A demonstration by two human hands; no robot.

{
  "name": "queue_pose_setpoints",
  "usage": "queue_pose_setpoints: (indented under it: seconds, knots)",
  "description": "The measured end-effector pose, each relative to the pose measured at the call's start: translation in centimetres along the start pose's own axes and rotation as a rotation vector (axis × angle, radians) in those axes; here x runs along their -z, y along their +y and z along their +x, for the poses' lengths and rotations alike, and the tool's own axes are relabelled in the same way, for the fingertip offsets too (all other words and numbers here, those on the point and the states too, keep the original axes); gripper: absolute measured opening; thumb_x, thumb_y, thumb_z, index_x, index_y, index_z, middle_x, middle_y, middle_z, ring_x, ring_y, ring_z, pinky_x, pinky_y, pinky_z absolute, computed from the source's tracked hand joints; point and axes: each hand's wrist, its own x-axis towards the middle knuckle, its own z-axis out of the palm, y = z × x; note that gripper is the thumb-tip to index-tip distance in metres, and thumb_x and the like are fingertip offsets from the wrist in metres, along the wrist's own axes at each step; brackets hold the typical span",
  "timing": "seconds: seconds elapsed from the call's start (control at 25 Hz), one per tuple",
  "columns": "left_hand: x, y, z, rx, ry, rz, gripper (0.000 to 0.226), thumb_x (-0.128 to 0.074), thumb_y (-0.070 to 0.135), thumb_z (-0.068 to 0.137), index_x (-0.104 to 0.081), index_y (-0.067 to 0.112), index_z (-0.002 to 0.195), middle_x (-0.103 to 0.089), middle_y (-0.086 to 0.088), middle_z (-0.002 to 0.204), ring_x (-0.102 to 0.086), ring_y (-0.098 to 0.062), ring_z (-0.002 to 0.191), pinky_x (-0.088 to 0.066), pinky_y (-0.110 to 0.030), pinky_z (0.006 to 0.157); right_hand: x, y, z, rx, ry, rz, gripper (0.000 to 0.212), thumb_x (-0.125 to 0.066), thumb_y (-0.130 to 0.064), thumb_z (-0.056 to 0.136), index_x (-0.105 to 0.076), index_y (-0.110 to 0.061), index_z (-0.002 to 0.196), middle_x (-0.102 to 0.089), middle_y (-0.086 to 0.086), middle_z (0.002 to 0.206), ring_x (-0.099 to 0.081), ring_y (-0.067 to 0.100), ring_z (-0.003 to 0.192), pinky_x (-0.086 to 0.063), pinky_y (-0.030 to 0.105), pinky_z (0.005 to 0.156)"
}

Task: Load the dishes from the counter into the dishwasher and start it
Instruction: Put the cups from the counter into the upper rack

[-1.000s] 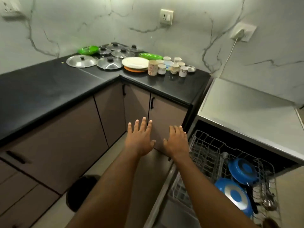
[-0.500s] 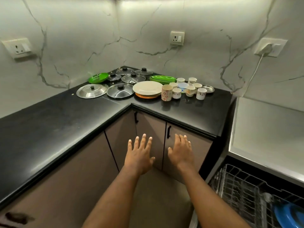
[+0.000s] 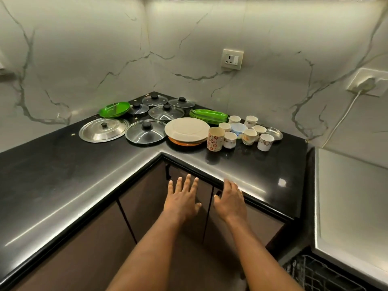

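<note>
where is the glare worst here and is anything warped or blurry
Head view: the worst glare is a bright streak along the front edge of the black counter, plus a small hot spot near its right end; the wide lens bows the counter edges; the dishwasher rack at bottom right is dark and soft, while the cups stay fairly sharp.

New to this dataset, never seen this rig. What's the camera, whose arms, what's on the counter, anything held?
No robot: a person wears one wide-angle camera on the head, looking forward and down, so the arms are their own. The left hand and right hand are open in front of the black counter, holding nothing. On it: a steel lid, glass lids, green trays, stacked plates, cups, a small steel plate. Bottom right: a corner of the dishwasher rack.
</note>
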Motion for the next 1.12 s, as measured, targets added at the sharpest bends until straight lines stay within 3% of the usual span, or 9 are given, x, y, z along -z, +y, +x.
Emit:
queue_pose_setpoints:
  seconds: [0.4, 0.6, 0.72, 0.96, 1.12]
  knots:
    - [2.7, -6.0, 16.8, -0.168, -0.005, -0.079, 0.084, -0.045, 0.047, 0.1, 0.013, 0.021, 0.156, 0.011, -0.006, 0.165, 0.008, -0.03, 0.151, 0.001, -0.054, 0.121, -1.5, -3.6, 13.4, -0.235, -0.018, 0.036, 0.072, -0.059, -0.034, 0.092, -0.023, -0.016, 0.152, -0.032, 0.005, 0.155, -0.036, 0.025, 0.138, -0.033, 0.037, 0.112]
    - [2.9, -6.0, 22.2, -0.23, 0.018, -0.204, 0.081, -0.052, 0.041, 0.098, -0.001, 0.021, 0.158, -0.013, -0.001, 0.165, -0.018, -0.024, 0.15, -0.025, -0.045, 0.119, -3.2, -3.4, 17.7, -0.354, -0.021, 0.141, 0.072, -0.062, -0.032, 0.091, -0.025, -0.02, 0.152, -0.032, 0.004, 0.155, -0.035, 0.023, 0.14, -0.034, 0.037, 0.112]
    - [3.2, -5.5, 25.2, -0.202, 0.016, -0.312, 0.077, -0.054, 0.038, 0.098, -0.008, 0.023, 0.158, -0.026, 0.001, 0.161, -0.037, -0.023, 0.142, -0.039, -0.042, 0.108, -4.1, -2.5, 20.5, -0.384, -0.01, 0.192, 0.071, -0.064, -0.03, 0.09, -0.029, -0.019, 0.151, -0.038, 0.005, 0.152, -0.038, 0.023, 0.138, -0.035, 0.036, 0.11]
    - [3.3, -4.0, 30.8, -0.081, 0.035, -0.504, 0.072, -0.062, 0.037, 0.093, -0.025, 0.026, 0.154, -0.044, 0.0, 0.151, -0.046, -0.024, 0.136, -0.043, -0.043, 0.105, -6.2, -1.1, 25.5, -0.398, 0.021, 0.347, 0.06, -0.07, -0.034, 0.084, -0.046, -0.026, 0.138, -0.056, 0.001, 0.136, -0.057, 0.02, 0.119, -0.049, 0.039, 0.096]
    - [3.0, -2.9, 33.1, -0.05, 0.043, -0.583, 0.064, -0.066, 0.038, 0.086, -0.039, 0.034, 0.144, -0.061, 0.004, 0.134, -0.058, -0.024, 0.122, -0.051, -0.044, 0.093, -7.3, -0.7, 27.5, -0.394, 0.073, 0.402, 0.048, -0.072, -0.033, 0.08, -0.055, -0.028, 0.125, -0.064, -0.001, 0.125, -0.058, 0.021, 0.116, -0.051, 0.039, 0.09]
